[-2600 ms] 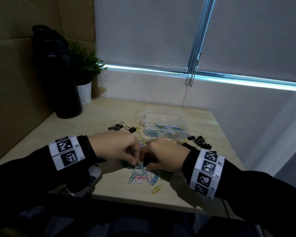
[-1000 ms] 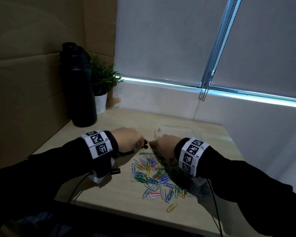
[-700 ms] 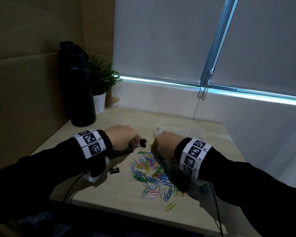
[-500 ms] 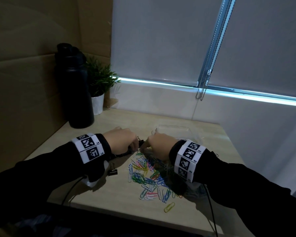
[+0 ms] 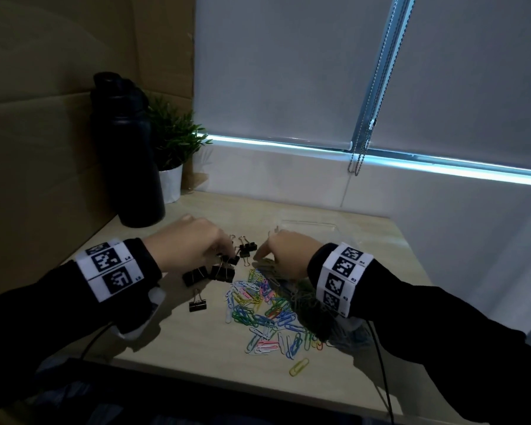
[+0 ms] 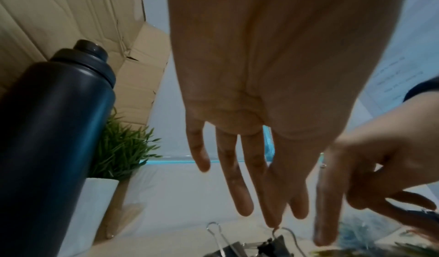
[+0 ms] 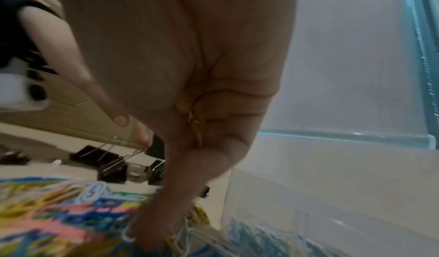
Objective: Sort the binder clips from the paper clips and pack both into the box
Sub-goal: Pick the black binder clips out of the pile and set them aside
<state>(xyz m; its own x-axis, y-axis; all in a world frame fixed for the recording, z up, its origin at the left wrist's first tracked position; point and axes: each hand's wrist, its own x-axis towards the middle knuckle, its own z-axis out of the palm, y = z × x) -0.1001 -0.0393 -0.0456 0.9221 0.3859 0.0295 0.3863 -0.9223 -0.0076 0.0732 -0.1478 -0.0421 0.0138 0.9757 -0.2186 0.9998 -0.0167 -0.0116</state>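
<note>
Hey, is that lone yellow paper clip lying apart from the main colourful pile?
Yes, the yellow paper clip lies alone nearer the table edge.

Bare table [image 5: 172,338] lies open at lower left of the head view. The black bottle [image 5: 126,151] and potted plant [image 5: 172,142] block the upper left corner. The clear box [image 5: 325,231] stands behind the right hand [image 5: 288,256].

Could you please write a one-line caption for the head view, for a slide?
Two hands, left hand and right hand, separate black binder clips from coloured paper clips on a desk.
</note>
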